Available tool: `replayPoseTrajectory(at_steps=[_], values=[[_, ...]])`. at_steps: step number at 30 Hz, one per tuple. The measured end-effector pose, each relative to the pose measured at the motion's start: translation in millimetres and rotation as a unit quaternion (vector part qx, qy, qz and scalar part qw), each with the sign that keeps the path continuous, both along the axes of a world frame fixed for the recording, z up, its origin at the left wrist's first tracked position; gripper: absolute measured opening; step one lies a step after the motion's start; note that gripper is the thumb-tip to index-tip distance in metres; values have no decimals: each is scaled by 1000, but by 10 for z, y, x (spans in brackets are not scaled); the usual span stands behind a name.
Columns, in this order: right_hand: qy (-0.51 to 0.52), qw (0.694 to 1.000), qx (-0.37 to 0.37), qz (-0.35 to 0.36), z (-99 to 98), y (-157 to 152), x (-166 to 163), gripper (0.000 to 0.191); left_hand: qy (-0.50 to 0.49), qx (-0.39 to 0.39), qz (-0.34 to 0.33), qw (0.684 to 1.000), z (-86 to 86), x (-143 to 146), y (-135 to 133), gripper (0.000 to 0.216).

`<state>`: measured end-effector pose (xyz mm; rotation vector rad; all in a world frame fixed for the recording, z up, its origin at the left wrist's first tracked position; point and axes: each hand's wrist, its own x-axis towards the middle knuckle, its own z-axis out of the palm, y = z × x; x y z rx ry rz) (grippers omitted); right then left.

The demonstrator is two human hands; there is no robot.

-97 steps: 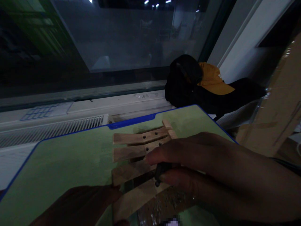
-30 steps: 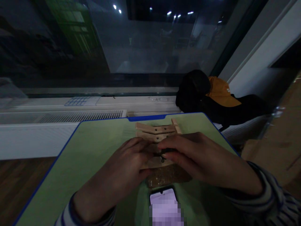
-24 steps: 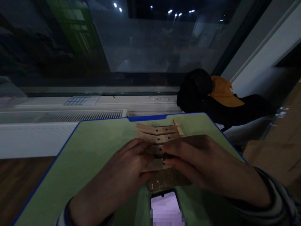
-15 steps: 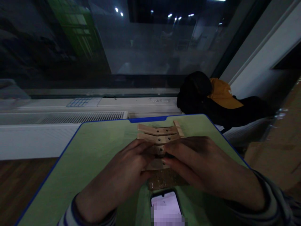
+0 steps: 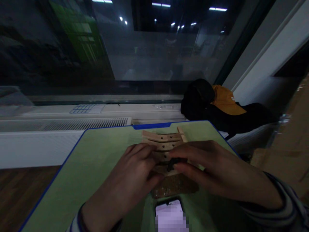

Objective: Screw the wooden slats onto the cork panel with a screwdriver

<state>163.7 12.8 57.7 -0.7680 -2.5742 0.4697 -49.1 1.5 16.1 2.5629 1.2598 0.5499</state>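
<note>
Several pale wooden slats with small holes (image 5: 161, 138) lie side by side near the far edge of a green mat with a blue border (image 5: 96, 161). My left hand (image 5: 135, 174) rests on the near slats with its fingers curled down, pressing them in place. My right hand (image 5: 205, 167) pinches a small dark tool (image 5: 172, 163) between thumb and fingers, its tip down against a slat. The nearest slats are partly hidden by both hands.
A brown textured pad (image 5: 173, 188) and a lit phone (image 5: 171, 216) lie just in front of the slats. A black bag with an orange cap (image 5: 224, 101) sits at the back right. A radiator grille (image 5: 72, 124) and a window run behind the mat.
The view has pulled back since the oldest frame. My left hand came up onto the slats; over the last second both hands stayed there, the right one shifting its dark tool slightly.
</note>
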Motion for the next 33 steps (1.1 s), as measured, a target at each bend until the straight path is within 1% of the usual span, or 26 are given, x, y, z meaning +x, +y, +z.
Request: replayPoseTrajectory(at_steps=[3, 5, 10, 13, 16, 21, 24, 28, 30, 33], values=[[13, 999, 39, 0, 36, 6, 45, 25, -18, -3, 30, 999, 15, 63, -13, 16], [18, 998, 52, -7, 47, 7, 54, 24, -46, 0, 35, 998, 9, 126, -18, 16], [19, 1000, 18, 6, 45, 1, 14, 24, -108, 0, 11, 994, -52, 215, -14, 15], [28, 999, 29, 8, 30, 1, -10, 29, -114, -9, -1, 993, -95, 201, 1, 12], [44, 998, 36, 11, 12, 7, -22, 35, -142, -11, -11, 990, -130, 176, 23, 10], [46, 998, 19, 43, -15, 23, -49, 26, -172, -16, -26, 985, -150, 150, 49, 7], [43, 999, 21, 23, -33, 13, -82, 20, -179, -19, -42, 983, -144, 142, 58, 10], [21, 998, 51, -26, -49, -20, -127, 18, -157, -40, -66, 985, -140, 129, 69, 16], [13, 997, 58, -40, -52, -32, -142, 19, -145, -48, -62, 986, -140, 119, 74, 16], [9, 997, 57, -44, -60, -39, -153, 18, -147, -29, -47, 988, -140, 103, 82, 11]])
